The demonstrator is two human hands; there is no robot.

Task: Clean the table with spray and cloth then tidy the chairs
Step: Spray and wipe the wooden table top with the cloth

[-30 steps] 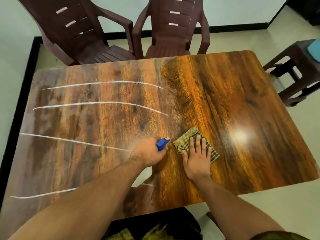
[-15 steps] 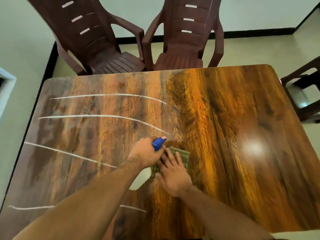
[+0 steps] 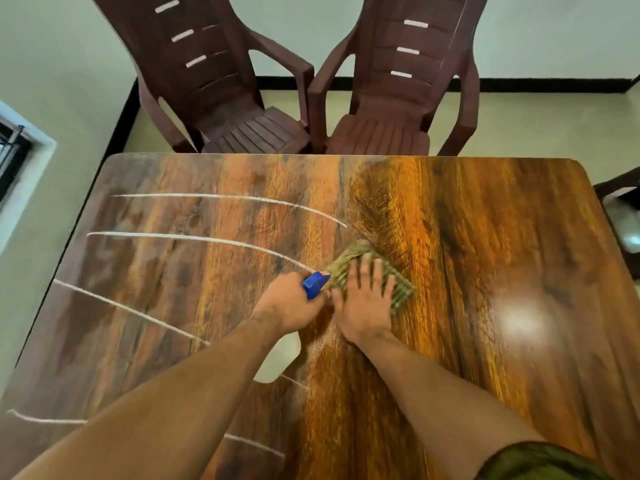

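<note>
The brown wood-grain table has a glossy, smooth top that mirrors a light spot. On it lies a green checked woven cloth. Beyond the table's far edge, two maroon moulded plastic chairs look matt and ribbed.

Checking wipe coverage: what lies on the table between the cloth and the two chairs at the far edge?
Head view: only bare tabletop between the cloth and the chairs.

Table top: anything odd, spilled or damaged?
Yes: several curved white lines streak the left half of the table, unwiped. The cloth under the right hand hasn't reached them. No visible damage.
</note>
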